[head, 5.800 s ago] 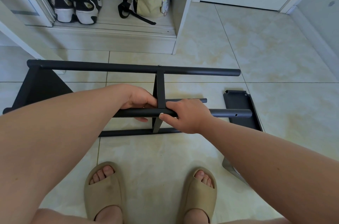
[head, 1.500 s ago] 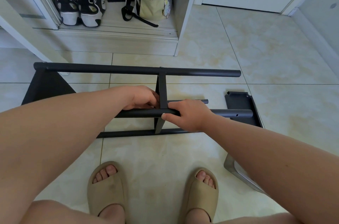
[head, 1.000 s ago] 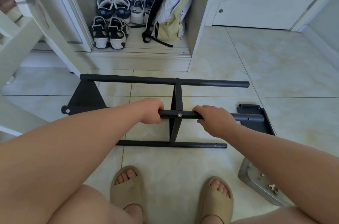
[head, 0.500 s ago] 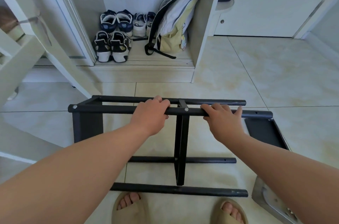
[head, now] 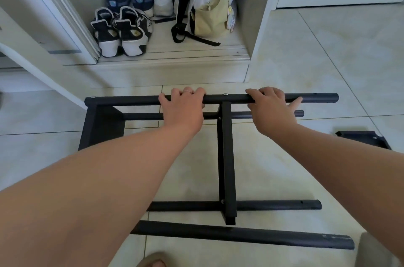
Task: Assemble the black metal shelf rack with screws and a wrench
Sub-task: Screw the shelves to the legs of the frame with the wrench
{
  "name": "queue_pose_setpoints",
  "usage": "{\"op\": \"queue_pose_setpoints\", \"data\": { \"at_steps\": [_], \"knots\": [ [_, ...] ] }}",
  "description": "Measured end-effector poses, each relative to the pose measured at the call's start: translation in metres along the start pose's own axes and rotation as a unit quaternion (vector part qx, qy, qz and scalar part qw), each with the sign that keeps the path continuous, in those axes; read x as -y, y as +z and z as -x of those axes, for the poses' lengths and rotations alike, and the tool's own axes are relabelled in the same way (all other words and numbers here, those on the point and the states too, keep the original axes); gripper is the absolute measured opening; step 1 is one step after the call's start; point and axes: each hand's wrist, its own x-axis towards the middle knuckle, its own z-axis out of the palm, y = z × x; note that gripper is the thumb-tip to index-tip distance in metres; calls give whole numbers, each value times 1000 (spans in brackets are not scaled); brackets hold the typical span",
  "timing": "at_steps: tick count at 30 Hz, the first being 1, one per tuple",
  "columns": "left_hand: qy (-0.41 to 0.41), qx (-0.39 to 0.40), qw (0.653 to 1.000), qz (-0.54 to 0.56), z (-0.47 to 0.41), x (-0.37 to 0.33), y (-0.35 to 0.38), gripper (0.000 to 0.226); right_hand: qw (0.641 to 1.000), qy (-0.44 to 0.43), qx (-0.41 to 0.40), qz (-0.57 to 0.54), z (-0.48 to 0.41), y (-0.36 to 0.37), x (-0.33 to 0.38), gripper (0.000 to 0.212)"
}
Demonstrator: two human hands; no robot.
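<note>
The rack (head: 226,157) is tipped up from lying on its side to standing on the floor (head: 328,58), and both hands have shifted from the middle rail to the top bar (head: 236,98). That bar runs left to right across the view, with the centre upright between the hands. The left hand (head: 182,109) grips it with fingers curled over the top. The right hand (head: 270,111) grips it too, with one finger stretched out along the bar. The fitted end panel (head: 102,126) closes the left side, while all the bar ends on the right stand open. The loose end panel (head: 363,138) lies flat on the floor, off to the right of those open ends. It is nearer the right hand, which would probably be the one to fetch it while the left steadies the frame.
</note>
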Motion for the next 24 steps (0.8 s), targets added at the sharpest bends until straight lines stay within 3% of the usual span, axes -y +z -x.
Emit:
{"op": "queue_pose_setpoints", "data": {
  "at_steps": [10, 17, 20, 24],
  "knots": [
    [-29, 29, 999, 15, -20, 12, 38, 22, 990, -63, 93, -87, -6, 36, -12, 59],
    [29, 49, 995, 86, 30, 7, 29, 38, 983, -114, 114, -91, 53, 16, -15, 59],
    [22, 134, 977, 164, 64, 2, 34, 40, 980, -118, 130, -97, 87, 8, -14, 57],
    [-34, 285, 925, 248, 103, -8, 39, 43, 966, -125, 204, -97, 138, 11, -11, 54]
  ]
}}
